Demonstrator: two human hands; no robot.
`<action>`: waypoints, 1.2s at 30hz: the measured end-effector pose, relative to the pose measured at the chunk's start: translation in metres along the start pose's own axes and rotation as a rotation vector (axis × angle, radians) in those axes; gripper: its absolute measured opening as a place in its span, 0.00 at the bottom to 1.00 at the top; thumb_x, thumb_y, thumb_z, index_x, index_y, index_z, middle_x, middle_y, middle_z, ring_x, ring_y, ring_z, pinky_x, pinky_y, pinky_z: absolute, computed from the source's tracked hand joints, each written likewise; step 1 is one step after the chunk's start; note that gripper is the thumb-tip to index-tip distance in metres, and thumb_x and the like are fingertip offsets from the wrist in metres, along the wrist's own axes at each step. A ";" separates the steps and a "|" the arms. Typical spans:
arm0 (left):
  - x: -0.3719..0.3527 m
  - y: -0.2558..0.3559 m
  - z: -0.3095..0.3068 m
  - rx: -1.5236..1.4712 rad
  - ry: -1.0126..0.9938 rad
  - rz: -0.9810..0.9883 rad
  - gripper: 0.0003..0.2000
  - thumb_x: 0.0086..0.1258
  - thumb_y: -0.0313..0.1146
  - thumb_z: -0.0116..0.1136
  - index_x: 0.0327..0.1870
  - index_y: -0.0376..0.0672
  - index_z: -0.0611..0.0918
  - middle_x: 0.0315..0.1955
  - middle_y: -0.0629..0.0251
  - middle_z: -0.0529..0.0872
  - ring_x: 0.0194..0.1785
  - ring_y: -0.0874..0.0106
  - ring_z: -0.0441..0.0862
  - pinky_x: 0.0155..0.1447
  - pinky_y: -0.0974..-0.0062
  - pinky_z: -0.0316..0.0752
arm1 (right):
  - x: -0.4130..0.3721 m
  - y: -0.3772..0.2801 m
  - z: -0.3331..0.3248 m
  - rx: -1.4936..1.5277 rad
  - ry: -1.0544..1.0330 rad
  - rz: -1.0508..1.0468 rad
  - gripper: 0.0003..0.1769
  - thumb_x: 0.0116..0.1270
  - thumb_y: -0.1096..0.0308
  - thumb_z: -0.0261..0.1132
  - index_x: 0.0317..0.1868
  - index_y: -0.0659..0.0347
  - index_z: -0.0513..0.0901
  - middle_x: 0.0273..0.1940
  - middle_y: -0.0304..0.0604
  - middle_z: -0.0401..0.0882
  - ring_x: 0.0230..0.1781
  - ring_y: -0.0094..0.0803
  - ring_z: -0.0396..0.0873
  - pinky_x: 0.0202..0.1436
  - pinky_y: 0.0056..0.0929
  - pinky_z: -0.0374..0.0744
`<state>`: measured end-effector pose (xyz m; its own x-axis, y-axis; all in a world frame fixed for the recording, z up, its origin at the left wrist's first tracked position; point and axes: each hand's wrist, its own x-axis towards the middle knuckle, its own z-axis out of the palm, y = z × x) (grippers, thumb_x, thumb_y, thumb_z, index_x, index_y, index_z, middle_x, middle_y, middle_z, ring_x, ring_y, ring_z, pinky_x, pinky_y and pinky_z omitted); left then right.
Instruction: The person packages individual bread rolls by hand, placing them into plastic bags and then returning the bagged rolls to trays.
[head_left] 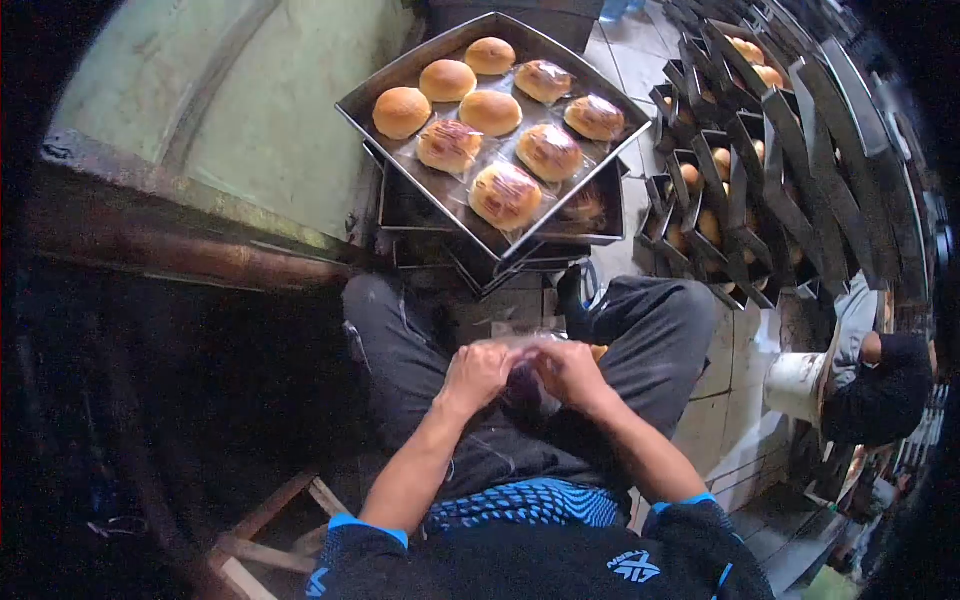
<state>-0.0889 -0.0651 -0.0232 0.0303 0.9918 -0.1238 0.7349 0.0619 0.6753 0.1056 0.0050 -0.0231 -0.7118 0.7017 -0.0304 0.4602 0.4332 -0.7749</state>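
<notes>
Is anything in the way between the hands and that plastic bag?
No, nothing visible. The left hand and the right hand both hold the clear plastic bag over the lap, fingers right on it, with nothing between them.

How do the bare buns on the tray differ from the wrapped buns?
Bare buns have no cover; wrapped buns sit in clear, shiny plastic. Bare buns number four, wrapped buns five. Bare buns lie far left; wrapped buns right and near. All are round, golden-brown, on one metal tray.
</notes>
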 end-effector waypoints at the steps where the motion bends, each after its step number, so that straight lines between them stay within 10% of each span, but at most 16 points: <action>1: 0.003 0.002 0.004 0.074 0.022 -0.036 0.05 0.68 0.32 0.65 0.37 0.40 0.88 0.37 0.52 0.89 0.43 0.53 0.87 0.46 0.60 0.83 | 0.004 -0.003 -0.004 0.002 -0.038 0.115 0.12 0.62 0.74 0.67 0.46 0.58 0.85 0.39 0.54 0.85 0.42 0.53 0.85 0.44 0.46 0.82; 3: 0.005 0.006 0.001 -0.193 0.156 0.016 0.08 0.66 0.35 0.68 0.40 0.41 0.89 0.40 0.54 0.90 0.44 0.57 0.88 0.48 0.63 0.83 | 0.007 0.001 -0.012 -0.016 -0.089 0.131 0.14 0.60 0.74 0.67 0.48 0.59 0.83 0.40 0.53 0.85 0.40 0.52 0.85 0.43 0.45 0.83; 6: 0.003 0.029 -0.024 -0.396 0.150 -0.049 0.15 0.62 0.40 0.74 0.45 0.41 0.89 0.46 0.54 0.90 0.48 0.62 0.89 0.52 0.68 0.82 | 0.014 -0.001 -0.039 -0.234 0.399 -0.470 0.12 0.61 0.76 0.66 0.46 0.59 0.84 0.39 0.50 0.86 0.37 0.48 0.85 0.41 0.39 0.84; 9: 0.002 0.000 -0.012 -0.403 0.117 0.010 0.15 0.63 0.36 0.73 0.48 0.41 0.88 0.43 0.58 0.89 0.48 0.65 0.88 0.52 0.70 0.81 | 0.007 -0.038 -0.081 0.176 0.575 -0.107 0.10 0.64 0.78 0.69 0.45 0.60 0.90 0.39 0.46 0.88 0.37 0.36 0.85 0.46 0.26 0.81; 13: 0.019 0.012 -0.034 -1.338 0.482 -0.186 0.08 0.75 0.33 0.63 0.47 0.39 0.86 0.39 0.68 0.88 0.39 0.77 0.85 0.44 0.77 0.82 | 0.020 -0.055 -0.092 0.803 0.624 0.123 0.07 0.68 0.72 0.72 0.45 0.64 0.90 0.37 0.37 0.88 0.38 0.18 0.80 0.44 0.19 0.78; 20: 0.015 -0.058 -0.069 -1.375 1.137 -0.194 0.05 0.69 0.27 0.69 0.42 0.38 0.85 0.34 0.67 0.87 0.30 0.81 0.78 0.37 0.81 0.76 | 0.124 -0.097 -0.089 0.174 0.420 -0.404 0.06 0.67 0.74 0.70 0.42 0.67 0.88 0.37 0.51 0.86 0.38 0.37 0.85 0.45 0.30 0.81; 26: 0.022 -0.074 -0.080 -1.553 1.197 -0.162 0.05 0.71 0.29 0.67 0.43 0.40 0.86 0.37 0.64 0.88 0.31 0.80 0.79 0.35 0.81 0.76 | 0.368 0.017 -0.104 -0.341 0.305 0.067 0.31 0.77 0.44 0.55 0.57 0.67 0.83 0.53 0.59 0.84 0.53 0.49 0.84 0.59 0.43 0.78; 31: 0.023 -0.075 -0.086 -1.595 1.113 -0.251 0.07 0.73 0.32 0.66 0.46 0.39 0.86 0.35 0.67 0.87 0.31 0.79 0.79 0.38 0.80 0.76 | 0.464 0.029 -0.123 -0.456 0.142 0.433 0.28 0.70 0.45 0.56 0.46 0.63 0.88 0.47 0.55 0.88 0.52 0.47 0.85 0.56 0.43 0.79; 36: 0.022 -0.073 -0.094 -1.597 1.087 -0.300 0.10 0.74 0.33 0.65 0.48 0.37 0.85 0.31 0.70 0.84 0.29 0.82 0.76 0.40 0.81 0.77 | 0.437 0.012 -0.128 -0.483 0.123 0.317 0.22 0.65 0.55 0.54 0.38 0.65 0.86 0.37 0.54 0.86 0.41 0.46 0.84 0.51 0.43 0.78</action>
<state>-0.2052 -0.0369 -0.0068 -0.7798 0.5288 -0.3353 -0.5701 -0.3782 0.7294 -0.1318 0.3891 0.0354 -0.4467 0.8869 -0.1176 0.8505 0.3801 -0.3635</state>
